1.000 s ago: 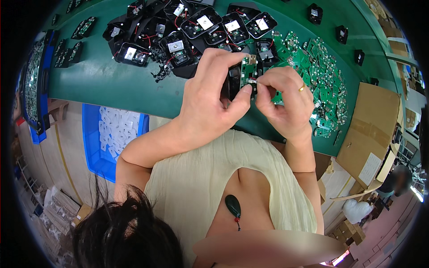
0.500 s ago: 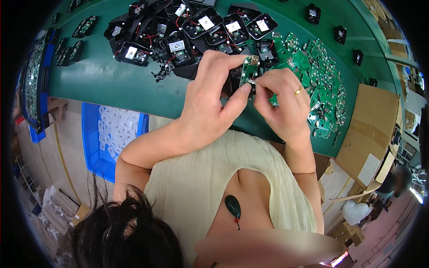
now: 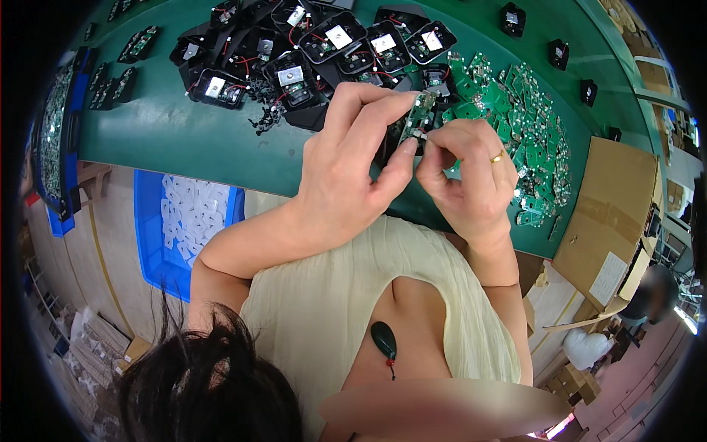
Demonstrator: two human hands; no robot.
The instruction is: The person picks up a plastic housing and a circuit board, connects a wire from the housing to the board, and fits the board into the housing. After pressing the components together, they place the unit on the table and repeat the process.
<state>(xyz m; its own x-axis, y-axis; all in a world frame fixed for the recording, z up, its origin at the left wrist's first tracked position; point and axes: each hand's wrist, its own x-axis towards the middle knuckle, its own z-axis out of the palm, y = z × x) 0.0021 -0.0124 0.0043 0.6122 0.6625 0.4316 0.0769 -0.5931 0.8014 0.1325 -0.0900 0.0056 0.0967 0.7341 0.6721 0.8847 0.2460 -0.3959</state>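
Between the thumb and fingers of my left hand (image 3: 342, 166) is a small green circuit board (image 3: 420, 110), held tilted above the table. My right hand (image 3: 475, 169) pinches at the board's lower end, beside a small white connector (image 3: 417, 135). A thin wire seems to be in that pinch, but the fingertips hide most of it. Dark casing shows beneath the board, partly covered by my hands. Just beyond lie black plastic housings (image 3: 291, 77) with silvery blocks and red wires, piled together.
A heap of green circuit boards (image 3: 534, 140) spreads over the right of the green table (image 3: 169, 140). Tiny black parts (image 3: 266, 110) lie near the housings. At lower left stands a blue bin (image 3: 152, 250) with white pieces. A cardboard box (image 3: 607, 199) stands right.
The circuit board has tilted and shifted slightly right in my left hand. My right hand has moved a little to the right, still pinching at its lower end.
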